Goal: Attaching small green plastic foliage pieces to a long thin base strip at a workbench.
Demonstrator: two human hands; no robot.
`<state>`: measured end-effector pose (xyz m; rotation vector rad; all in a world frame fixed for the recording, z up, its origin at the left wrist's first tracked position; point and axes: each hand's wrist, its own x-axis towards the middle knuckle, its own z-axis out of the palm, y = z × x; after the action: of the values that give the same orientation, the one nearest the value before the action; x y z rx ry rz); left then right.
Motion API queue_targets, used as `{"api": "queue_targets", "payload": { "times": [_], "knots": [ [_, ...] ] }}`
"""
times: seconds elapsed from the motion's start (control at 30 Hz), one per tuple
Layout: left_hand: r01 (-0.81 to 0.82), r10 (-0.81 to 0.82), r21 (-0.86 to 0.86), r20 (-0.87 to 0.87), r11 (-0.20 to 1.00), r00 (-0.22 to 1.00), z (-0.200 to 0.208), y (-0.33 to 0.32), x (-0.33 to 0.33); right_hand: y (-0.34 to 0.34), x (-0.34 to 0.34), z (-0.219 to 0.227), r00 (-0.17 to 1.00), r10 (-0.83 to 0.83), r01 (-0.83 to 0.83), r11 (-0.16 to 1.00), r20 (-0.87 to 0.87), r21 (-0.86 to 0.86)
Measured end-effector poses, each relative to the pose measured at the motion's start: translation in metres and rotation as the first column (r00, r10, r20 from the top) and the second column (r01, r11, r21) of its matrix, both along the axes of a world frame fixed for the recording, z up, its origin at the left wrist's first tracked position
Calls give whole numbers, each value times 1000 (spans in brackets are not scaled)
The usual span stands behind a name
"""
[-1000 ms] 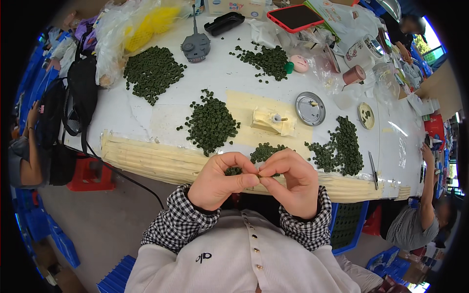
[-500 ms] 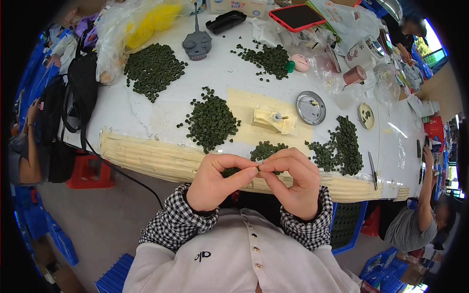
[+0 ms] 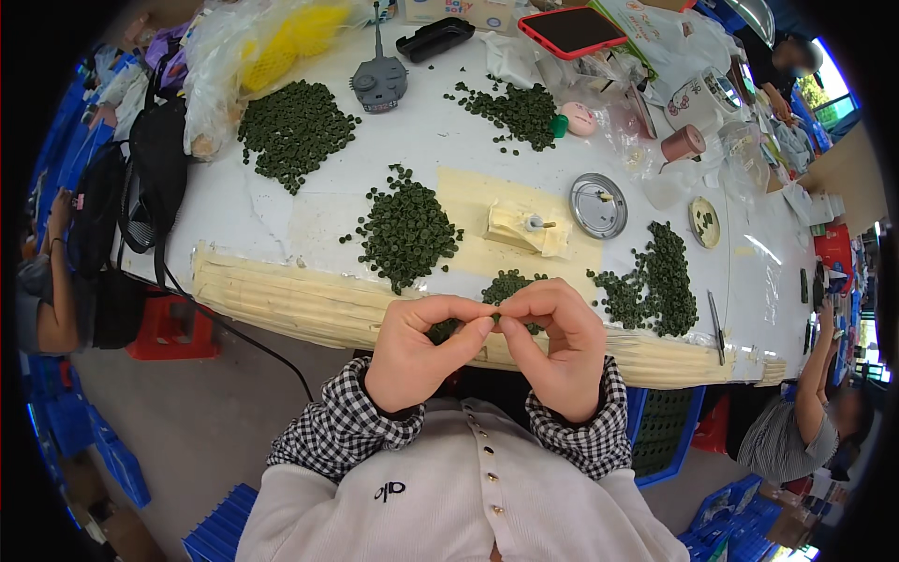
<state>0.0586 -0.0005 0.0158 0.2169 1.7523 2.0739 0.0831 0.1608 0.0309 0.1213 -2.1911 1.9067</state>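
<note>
Over the table's front edge, my left hand (image 3: 412, 351) and my right hand (image 3: 562, 351) meet at the fingertips. Thumb and forefinger of each are pinched on a tiny dark green part (image 3: 495, 317), mostly hidden by the fingers. Just beyond them lies a small heap of dark green round parts (image 3: 510, 285), partly covered by my hands. A larger heap of the same parts (image 3: 405, 234) spreads to the left, and another heap (image 3: 667, 281) lies to the right. Behind the nearest heap stands a cream taped block (image 3: 524, 230) with a peg on top.
Tweezers (image 3: 715, 328) lie at the right, near a round metal lid (image 3: 597, 206) and a small cream dish (image 3: 703, 223). Farther back are a grey toy tank turret (image 3: 379, 86), a red-cased phone (image 3: 571, 34) and a copper-coloured spool (image 3: 683, 143). A co-worker (image 3: 796, 412) sits at right.
My right hand has shifted slightly left and its fingers have drawn in more. My left hand stays almost in place. Both still meet at the small green part.
</note>
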Motion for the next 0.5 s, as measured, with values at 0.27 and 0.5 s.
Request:
{"api": "queue_targets", "payload": {
  "times": [0.27, 0.5],
  "knots": [
    [-62, 46, 115, 141, 991, 989, -1, 2, 0, -3, -1, -3, 1000, -24, 24, 1000, 16, -2],
    [-310, 133, 315, 478, 897, 868, -4, -13, -21, 22, -4, 1, 982, -154, 183, 914, -107, 363]
  ]
}}
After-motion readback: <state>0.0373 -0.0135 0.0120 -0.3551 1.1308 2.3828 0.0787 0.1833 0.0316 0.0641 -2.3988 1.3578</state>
